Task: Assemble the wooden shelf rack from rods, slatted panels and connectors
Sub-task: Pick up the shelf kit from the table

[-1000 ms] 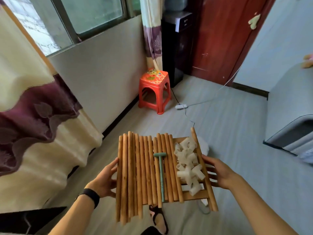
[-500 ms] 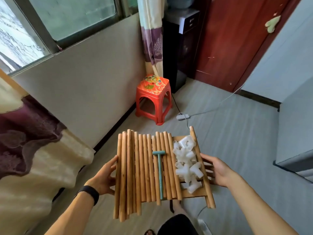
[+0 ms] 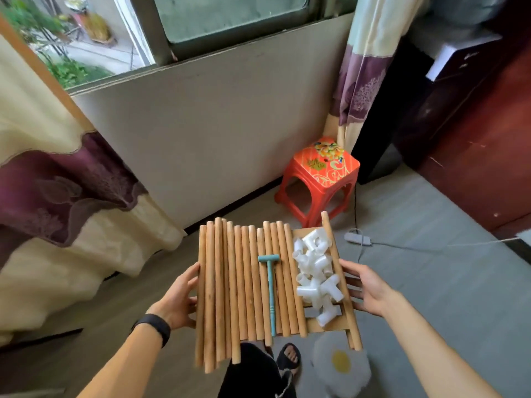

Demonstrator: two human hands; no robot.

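I carry a stack of slatted wooden panels (image 3: 323,326) level in front of me, above the floor. Several wooden rods (image 3: 230,282) lie side by side across the top. A small teal mallet (image 3: 270,291) rests among them. A heap of white plastic connectors (image 3: 316,271) sits on the right part, beside one more rod (image 3: 340,280) along the right edge. My left hand (image 3: 179,300) holds the stack's left side, fingers underneath. My right hand (image 3: 365,287) holds the right side the same way.
A red plastic stool (image 3: 319,179) stands by the wall ahead. A white power strip (image 3: 357,239) and its cable lie on the grey floor to the right. Curtains hang at left and behind the stool. A dark cabinet and a brown door are at right. An egg-shaped cushion (image 3: 340,366) lies below.
The view has turned left and closer toward the window wall and stool. The loaded stack stays level in both hands, same grip.
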